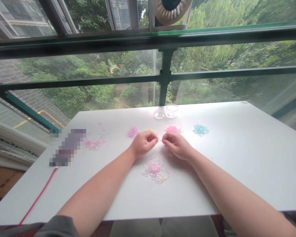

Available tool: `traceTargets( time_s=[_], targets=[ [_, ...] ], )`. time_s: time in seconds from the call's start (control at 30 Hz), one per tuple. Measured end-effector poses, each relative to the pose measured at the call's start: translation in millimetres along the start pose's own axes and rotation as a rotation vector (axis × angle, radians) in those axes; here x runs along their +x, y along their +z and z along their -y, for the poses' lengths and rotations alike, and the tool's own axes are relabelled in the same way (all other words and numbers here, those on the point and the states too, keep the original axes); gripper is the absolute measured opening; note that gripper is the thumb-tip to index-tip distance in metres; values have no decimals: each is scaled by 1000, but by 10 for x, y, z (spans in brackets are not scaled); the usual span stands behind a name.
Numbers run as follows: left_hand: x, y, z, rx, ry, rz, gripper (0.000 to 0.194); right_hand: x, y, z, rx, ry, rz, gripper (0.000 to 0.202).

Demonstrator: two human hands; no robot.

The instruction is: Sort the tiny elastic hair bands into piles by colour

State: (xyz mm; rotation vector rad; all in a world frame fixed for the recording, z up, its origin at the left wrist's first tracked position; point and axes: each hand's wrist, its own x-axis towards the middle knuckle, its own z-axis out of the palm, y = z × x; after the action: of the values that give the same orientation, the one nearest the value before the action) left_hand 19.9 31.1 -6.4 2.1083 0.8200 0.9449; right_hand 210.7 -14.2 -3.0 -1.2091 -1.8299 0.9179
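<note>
My left hand and my right hand meet over the middle of the white table. Each is closed in a pinch, and a thin pink elastic band spans the short gap between their fingertips. Nearest to me lies a loose mixed pile of bands, mostly pink with some pale ones. Behind the hands are a purple pile, a pale yellow pile partly hidden by my left hand, and a bright pink pile. Farther right sits a blue pile.
A clear round container and a clear lid-like disc stand at the far edge. To the left, another pink-and-pale pile lies beside a blurred-out device with a red cable. Windows and a green railing rise behind.
</note>
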Motion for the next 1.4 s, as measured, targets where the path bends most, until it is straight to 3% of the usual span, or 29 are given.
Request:
traceTargets(
  time_s=[0.5, 0.67, 0.77, 1.0, 1.4],
  targets=[
    [16, 10, -39, 83, 38, 27, 12, -2, -5, 25, -152, -67, -37, 6],
    [4, 16, -37, 98, 2, 31, 14, 54, -120, -67, -286, -65, -227, 5],
    [-4, 13, -39, 99, 8, 44, 14, 83, -229, -152, -424, -2, -349, 6],
    [-6, 15, -22, 112, 4, 65, 12, 119, -342, -302, -588, 166, -436, 12],
    [-11, 6, -29, 137, 22, 107, 12, 110, -407, -330, -529, 229, -487, 16]
  ],
)
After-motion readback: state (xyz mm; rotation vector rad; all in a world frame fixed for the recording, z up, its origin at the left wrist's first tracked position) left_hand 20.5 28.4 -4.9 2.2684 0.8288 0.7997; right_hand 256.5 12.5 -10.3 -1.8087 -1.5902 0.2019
